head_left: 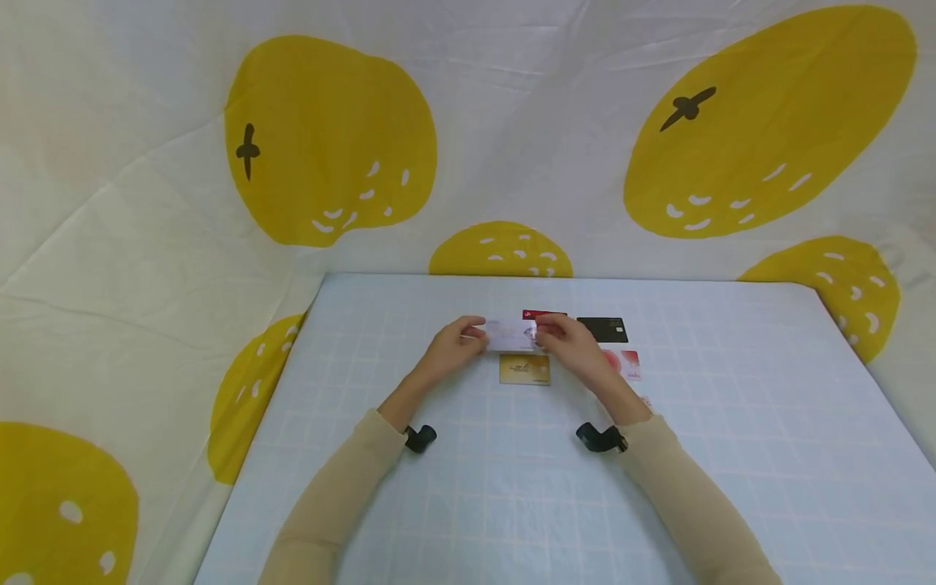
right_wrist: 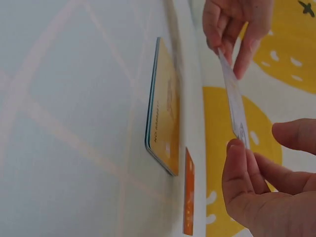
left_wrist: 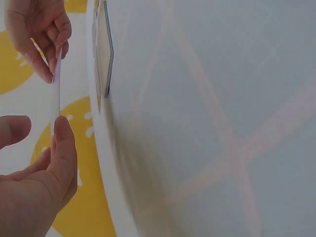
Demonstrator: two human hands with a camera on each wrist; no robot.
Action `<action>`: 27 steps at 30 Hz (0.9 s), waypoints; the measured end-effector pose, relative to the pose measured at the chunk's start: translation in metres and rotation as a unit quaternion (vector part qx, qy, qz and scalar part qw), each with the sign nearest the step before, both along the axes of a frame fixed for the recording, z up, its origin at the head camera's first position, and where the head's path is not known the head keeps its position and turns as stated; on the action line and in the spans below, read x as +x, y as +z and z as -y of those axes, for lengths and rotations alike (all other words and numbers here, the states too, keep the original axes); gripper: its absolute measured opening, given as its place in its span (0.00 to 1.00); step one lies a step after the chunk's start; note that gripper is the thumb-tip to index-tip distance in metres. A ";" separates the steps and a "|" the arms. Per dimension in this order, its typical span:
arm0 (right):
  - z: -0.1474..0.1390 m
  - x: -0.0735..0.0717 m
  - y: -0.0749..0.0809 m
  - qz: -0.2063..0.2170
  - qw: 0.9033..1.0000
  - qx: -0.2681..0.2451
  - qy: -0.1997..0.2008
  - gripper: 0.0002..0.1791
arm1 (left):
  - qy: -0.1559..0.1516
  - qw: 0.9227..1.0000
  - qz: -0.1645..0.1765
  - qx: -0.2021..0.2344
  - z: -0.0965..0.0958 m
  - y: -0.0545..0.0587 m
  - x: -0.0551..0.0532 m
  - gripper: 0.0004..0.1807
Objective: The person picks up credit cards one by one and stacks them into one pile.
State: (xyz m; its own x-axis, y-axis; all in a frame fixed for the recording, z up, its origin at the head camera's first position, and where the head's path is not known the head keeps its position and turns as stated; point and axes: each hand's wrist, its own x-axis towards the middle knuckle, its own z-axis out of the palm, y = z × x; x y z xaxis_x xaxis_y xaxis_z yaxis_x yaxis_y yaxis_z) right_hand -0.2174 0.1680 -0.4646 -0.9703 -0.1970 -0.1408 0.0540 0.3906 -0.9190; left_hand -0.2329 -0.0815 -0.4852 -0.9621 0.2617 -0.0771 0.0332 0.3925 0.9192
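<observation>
A pale, whitish-purple card (head_left: 509, 334) is held up by both hands, one at each short end. My left hand (head_left: 455, 348) pinches its left end, and one finger stands off the card in the left wrist view. At the right end, the fingers of my right hand (head_left: 572, 344) pinch near a dark printed mark. Seen nearly edge-on in the right wrist view, the card (right_wrist: 234, 101) spans the gap between the hands, raised off the table. Just below it in the head view lies a gold card (head_left: 524, 370) with dark script.
Behind the right hand lie a red card (head_left: 544, 314) and a black card (head_left: 604, 330). A pink-and-white card (head_left: 626, 365) is beside the right wrist, which partly covers another card (head_left: 647, 401). The pale checked tabletop (head_left: 497, 504) meets a fruit-patterned cloth (head_left: 512, 162) at the back.
</observation>
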 end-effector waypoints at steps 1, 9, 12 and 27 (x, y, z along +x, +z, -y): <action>-0.001 0.001 -0.001 0.000 1.000 0.002 0.000 0.23 | -0.002 1.000 0.000 -0.003 -0.001 0.000 0.002 0.22; -0.009 0.015 -0.005 0.023 0.999 0.022 -0.007 0.24 | -0.023 1.000 0.020 0.000 -0.004 -0.002 0.013 0.21; -0.011 0.020 -0.006 0.026 0.999 0.028 -0.006 0.23 | -0.024 0.999 0.033 -0.004 -0.005 -0.004 0.017 0.21; -0.018 0.031 -0.021 0.043 0.999 0.026 -0.014 0.23 | -0.040 0.997 0.045 -0.041 -0.012 -0.012 0.023 0.20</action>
